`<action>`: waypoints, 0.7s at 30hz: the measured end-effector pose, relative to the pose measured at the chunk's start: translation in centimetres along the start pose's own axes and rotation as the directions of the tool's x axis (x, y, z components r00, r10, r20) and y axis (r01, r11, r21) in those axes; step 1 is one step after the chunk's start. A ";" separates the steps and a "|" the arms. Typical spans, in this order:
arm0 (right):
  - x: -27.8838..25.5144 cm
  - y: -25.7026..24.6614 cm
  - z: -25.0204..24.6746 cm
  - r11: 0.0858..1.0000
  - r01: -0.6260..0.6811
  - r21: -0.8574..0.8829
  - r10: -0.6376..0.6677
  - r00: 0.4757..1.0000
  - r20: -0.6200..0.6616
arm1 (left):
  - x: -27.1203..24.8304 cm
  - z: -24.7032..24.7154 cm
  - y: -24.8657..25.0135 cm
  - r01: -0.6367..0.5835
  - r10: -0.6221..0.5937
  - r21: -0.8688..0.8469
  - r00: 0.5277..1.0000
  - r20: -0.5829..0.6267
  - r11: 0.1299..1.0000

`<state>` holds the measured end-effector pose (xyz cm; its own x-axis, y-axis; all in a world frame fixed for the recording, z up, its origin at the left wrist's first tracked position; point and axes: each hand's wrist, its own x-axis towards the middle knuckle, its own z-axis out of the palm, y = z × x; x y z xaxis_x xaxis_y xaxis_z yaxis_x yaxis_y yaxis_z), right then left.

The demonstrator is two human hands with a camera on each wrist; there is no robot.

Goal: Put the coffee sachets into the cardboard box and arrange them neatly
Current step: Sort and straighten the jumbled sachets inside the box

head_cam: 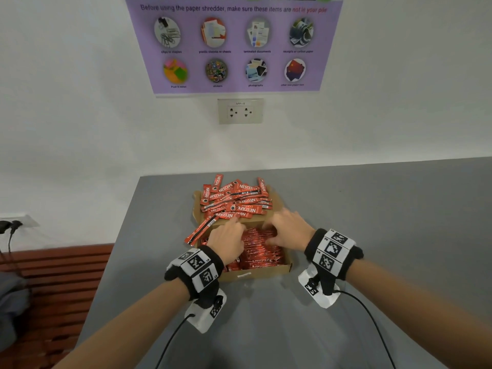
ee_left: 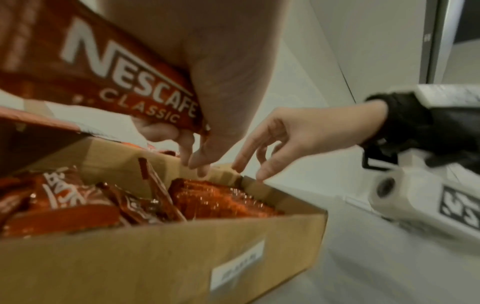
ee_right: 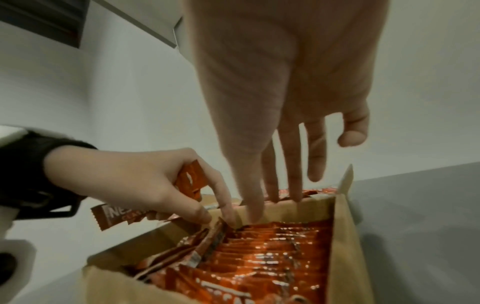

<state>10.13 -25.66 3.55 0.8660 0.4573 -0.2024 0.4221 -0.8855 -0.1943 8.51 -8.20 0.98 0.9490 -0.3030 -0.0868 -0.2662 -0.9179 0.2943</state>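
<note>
An open cardboard box [head_cam: 255, 272] sits on the grey table, part filled with red Nescafé sachets [head_cam: 262, 249] standing in rows. A loose heap of sachets [head_cam: 234, 201] lies on the box's far flap. My left hand [head_cam: 226, 235] is over the box's left side and grips a few sachets [ee_left: 124, 78], their ends sticking out to the left [head_cam: 199, 231]. My right hand [head_cam: 287, 227] reaches to the far wall with straight fingers [ee_right: 270, 185]; their tips touch the wall's top edge [ee_right: 306, 203] and hold nothing. Packed rows [ee_right: 272, 257] fill the right side.
The table [head_cam: 386, 222] meets a white wall behind the box, with a socket plate [head_cam: 240, 111] and a purple poster [head_cam: 234, 43]. The table's left edge drops to a wooden bench [head_cam: 53, 275]. Cables run back from both wrist cameras.
</note>
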 end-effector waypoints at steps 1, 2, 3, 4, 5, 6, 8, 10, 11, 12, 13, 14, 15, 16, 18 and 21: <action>-0.4 -0.4 -0.2 0.999 0.041 0.032 -0.042 0.998 0.037 | -0.1 -0.2 -0.4 0.004 -0.004 -0.017 1.000 0.004 1.000; -0.9 -0.9 -0.1 0.996 0.069 0.056 -0.074 0.993 0.091 | -0.2 -0.4 -0.8 0.004 -0.003 -0.039 1.000 0.018 0.999; -1.2 -1.3 0.1 0.994 0.086 0.069 -0.095 0.985 0.143 | -0.3 -0.6 -1.2 -0.004 0.006 -0.063 0.999 0.043 0.998; -1.4 -1.6 0.4 0.993 0.094 0.074 -0.105 0.979 0.176 | -0.4 -0.7 -1.3 -0.015 0.020 -0.081 0.997 0.072 0.997; -1.5 -1.8 0.6 0.993 0.096 0.075 -0.109 0.976 0.189 | -0.6 -0.8 -1.4 -0.026 0.035 -0.090 0.994 0.102 0.996; -1.5 -2.0 0.8 0.992 0.098 0.075 -0.110 0.976 0.185 | -0.8 -0.9 -1.3 -0.039 0.051 -0.101 0.991 0.122 0.994; -1.4 -2.2 0.7 0.993 0.095 0.065 -0.105 0.977 0.185 | -1.2 -1.0 -1.0 -0.063 0.087 -0.155 0.984 0.156 0.986; -1.4 -2.4 0.5 0.996 0.084 0.040 -0.090 0.974 0.208 | -1.6 -0.9 -0.6 -0.092 0.132 -0.193 0.970 0.204 0.977; -1.4 -2.6 0.4 0.996 0.083 0.019 -0.085 0.973 0.216 | -1.7 -0.9 -0.4 -0.105 0.146 -0.185 0.962 0.230 0.977; -1.4 -2.6 0.4 0.996 0.088 -0.001 -0.085 0.972 0.220 | -1.9 -0.8 -0.3 -0.115 0.154 -0.163 0.957 0.247 0.980; -1.4 -2.8 0.4 0.995 0.099 -0.025 -0.091 0.971 0.221 | -1.9 -0.7 -0.1 -0.128 0.160 -0.140 0.953 0.256 0.982; -1.3 -2.9 0.4 0.992 0.116 -0.050 -0.102 0.970 0.221 | -1.9 -0.7 0.0 -0.138 0.167 -0.127 0.951 0.259 0.982; -1.3 -3.1 0.4 0.989 0.130 -0.070 -0.111 0.969 0.222 | -1.9 -0.6 0.2 -0.143 0.171 -0.125 0.950 0.260 0.982; -1.2 -3.1 0.4 0.986 0.144 -0.081 -0.123 0.967 0.222 | -1.8 -0.5 0.2 -0.145 0.175 -0.132 0.950 0.257 0.981; -1.0 -3.2 0.6 0.983 0.161 -0.083 -0.139 0.965 0.222 | -1.8 -0.5 0.2 -0.140 0.180 -0.167 0.949 0.257 0.976; -1.2 -2.8 0.2 0.991 0.132 -0.028 -0.125 0.975 0.183 | -1.6 -1.3 -1.2 -0.070 0.121 -0.262 0.975 0.186 0.963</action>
<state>7.89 -23.74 4.12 0.7429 0.5715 -0.3487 0.5399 -0.8194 -0.1926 7.55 -6.30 2.03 0.8616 -0.4546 -0.2259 -0.2784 -0.7953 0.5385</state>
